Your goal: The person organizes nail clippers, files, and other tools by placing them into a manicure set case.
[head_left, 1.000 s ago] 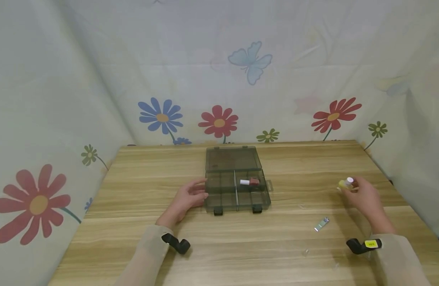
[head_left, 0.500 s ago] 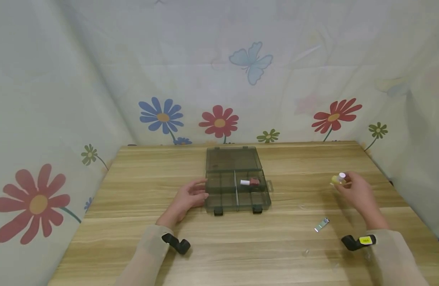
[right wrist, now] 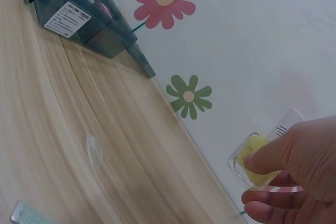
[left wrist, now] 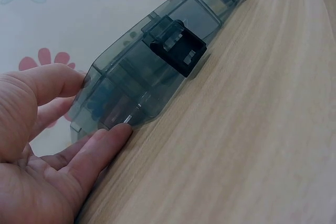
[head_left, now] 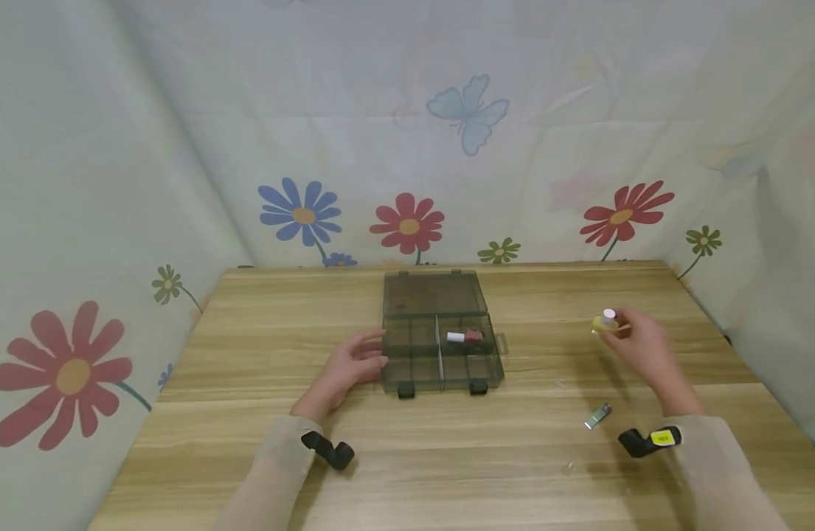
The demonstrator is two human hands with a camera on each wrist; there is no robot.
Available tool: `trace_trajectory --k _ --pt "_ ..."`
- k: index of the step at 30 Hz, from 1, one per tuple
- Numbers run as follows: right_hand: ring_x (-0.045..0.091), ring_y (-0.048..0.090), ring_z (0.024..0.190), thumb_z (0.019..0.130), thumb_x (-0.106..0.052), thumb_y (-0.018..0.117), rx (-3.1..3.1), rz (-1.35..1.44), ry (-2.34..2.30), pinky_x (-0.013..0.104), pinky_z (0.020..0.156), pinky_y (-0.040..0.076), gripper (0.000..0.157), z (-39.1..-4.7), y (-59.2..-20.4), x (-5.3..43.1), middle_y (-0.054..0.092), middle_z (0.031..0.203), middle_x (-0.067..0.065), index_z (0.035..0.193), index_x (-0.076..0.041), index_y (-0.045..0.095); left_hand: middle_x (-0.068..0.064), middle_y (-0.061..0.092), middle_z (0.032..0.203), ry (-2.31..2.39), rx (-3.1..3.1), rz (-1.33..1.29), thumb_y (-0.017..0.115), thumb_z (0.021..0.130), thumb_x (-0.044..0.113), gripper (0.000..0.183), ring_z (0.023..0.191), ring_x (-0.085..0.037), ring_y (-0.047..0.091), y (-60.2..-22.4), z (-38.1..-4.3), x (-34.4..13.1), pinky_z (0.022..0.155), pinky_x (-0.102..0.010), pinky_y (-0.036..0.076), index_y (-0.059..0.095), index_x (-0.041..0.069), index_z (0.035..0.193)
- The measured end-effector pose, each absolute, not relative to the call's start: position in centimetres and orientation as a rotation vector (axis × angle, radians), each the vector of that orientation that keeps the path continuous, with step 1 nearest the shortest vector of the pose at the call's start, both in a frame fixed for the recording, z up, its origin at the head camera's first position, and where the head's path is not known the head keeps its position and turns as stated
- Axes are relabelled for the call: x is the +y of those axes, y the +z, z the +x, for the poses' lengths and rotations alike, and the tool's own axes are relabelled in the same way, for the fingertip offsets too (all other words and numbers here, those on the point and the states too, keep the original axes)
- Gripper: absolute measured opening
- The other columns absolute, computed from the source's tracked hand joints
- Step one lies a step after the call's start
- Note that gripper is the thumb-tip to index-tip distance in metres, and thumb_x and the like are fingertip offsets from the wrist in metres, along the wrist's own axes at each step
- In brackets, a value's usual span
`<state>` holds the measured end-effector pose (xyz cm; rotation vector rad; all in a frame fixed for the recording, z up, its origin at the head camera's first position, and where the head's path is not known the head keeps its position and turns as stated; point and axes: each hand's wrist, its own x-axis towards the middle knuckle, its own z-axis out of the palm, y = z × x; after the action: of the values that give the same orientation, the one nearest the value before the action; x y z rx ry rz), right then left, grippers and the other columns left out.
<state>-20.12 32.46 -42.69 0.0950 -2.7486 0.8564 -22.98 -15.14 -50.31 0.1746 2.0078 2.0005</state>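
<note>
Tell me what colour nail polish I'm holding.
The nail polish is yellow, clearest in the right wrist view.

The left grip [left wrist: 44,177] touches the near end of a translucent box [left wrist: 134,74] on the worktop [left wrist: 226,129]; two black latches [left wrist: 185,53] lie farther from the grip.

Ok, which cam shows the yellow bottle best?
Right wrist: the yellow bottle looks largest there, held in the right hand, with some lettering visible, though the thumb covers part of it. The head view shows it small, with its pale cap. The left wrist view doesn't show it.
</note>
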Motion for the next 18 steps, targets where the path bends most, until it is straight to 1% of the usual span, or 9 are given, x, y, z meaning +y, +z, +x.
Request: trace_trajectory --k 4,10,18 --pt "0.043 0.058 0.087 0.083 0.000 0.065 -2.756 0.110 0.862 0.051 0.068 0.051 0.031 -20.5 -42.5 31.5 0.055 0.101 0.029 0.109 0.010 0.052 -0.023 0.042 0.136 1.986 1.984 0.179 0.067 0.086 0.009 0.059 0.112 -0.029 0.053 -49.8 -22.9 -15.2 0.082 -0.039 0.051 0.041 0.009 0.140" --pt "0.042 0.058 0.088 0.082 0.001 0.067 -2.767 0.137 0.870 0.049 0.066 0.052 0.031 -21.0 -42.2 30.2 0.055 0.101 0.027 0.109 0.008 0.053 -0.028 0.039 0.137 1.961 1.977 0.214 0.064 0.088 0.006 0.060 0.112 -0.029 0.053 -48.0 -22.0 -14.9 0.083 -0.039 0.051 0.036 0.004 0.141" --pt "0.042 0.058 0.088 0.083 0.001 0.066 -2.761 0.198 0.929 0.048 0.066 0.052 0.030 -21.7 -42.3 28.8 0.053 0.102 0.026 0.110 0.008 0.054 -0.027 0.039 0.137 1.962 1.989 0.201 0.064 0.088 0.007 0.060 0.113 -0.030 0.052 -47.5 -21.7 -14.9 0.083 -0.038 0.051 0.038 0.004 0.141"
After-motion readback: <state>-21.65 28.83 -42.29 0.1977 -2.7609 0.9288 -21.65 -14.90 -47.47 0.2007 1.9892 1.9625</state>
